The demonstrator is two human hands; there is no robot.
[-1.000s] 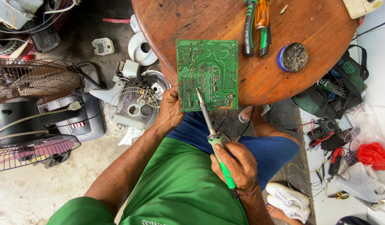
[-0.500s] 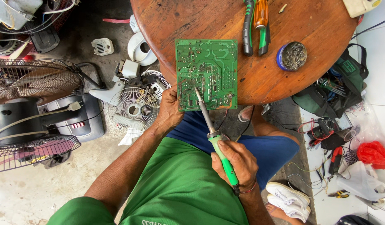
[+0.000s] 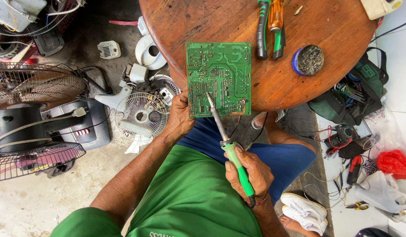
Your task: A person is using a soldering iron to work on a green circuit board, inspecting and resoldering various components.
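My left hand (image 3: 180,117) pinches the lower left corner of the green circuit board (image 3: 218,79), which lies on the near edge of the round wooden table (image 3: 326,30). My right hand (image 3: 251,172) is closed around the green-handled soldering iron (image 3: 229,147), its tip touching the board. A small blue round tin (image 3: 308,60) sits to the right. Since a second ago the tip has crept slightly up the board.

green circuit board (image 3: 218,79), green-handled soldering iron (image 3: 229,147), reddish-brown table (image 3: 326,83)

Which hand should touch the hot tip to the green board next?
Right hand: it grips the soldering iron, tip already on the board. The left hand only holds the board's edge.
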